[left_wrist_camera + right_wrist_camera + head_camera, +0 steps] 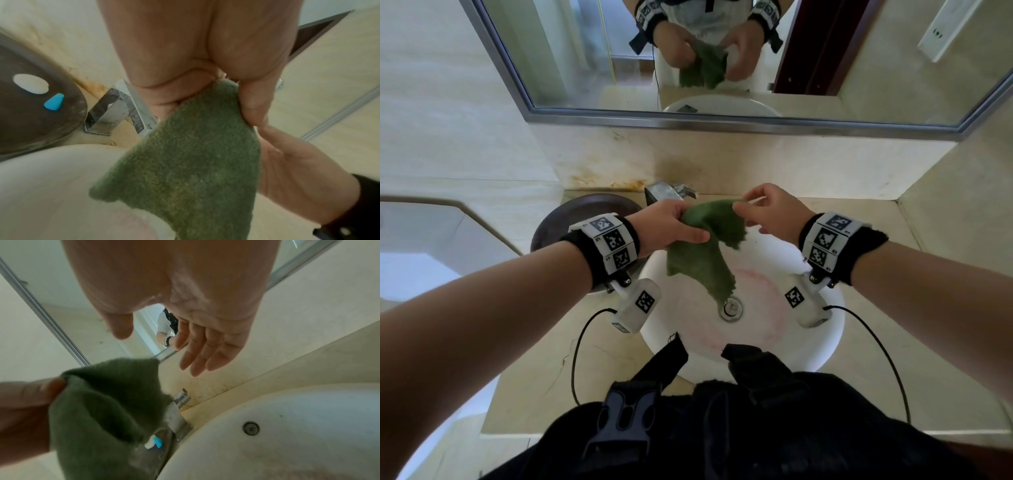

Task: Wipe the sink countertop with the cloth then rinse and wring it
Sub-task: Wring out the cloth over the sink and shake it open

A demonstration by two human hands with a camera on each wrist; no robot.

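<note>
Green cloth hanging over sink, pinched in left grip, right grip beside it, fingers released

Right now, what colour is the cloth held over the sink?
Dark green cloth, clearest in the left wrist view.

No legible text, brand or number found in any view. Only black-and-white coded square markers seen, on both wristbands and the camera housings; not readable as words
</note>
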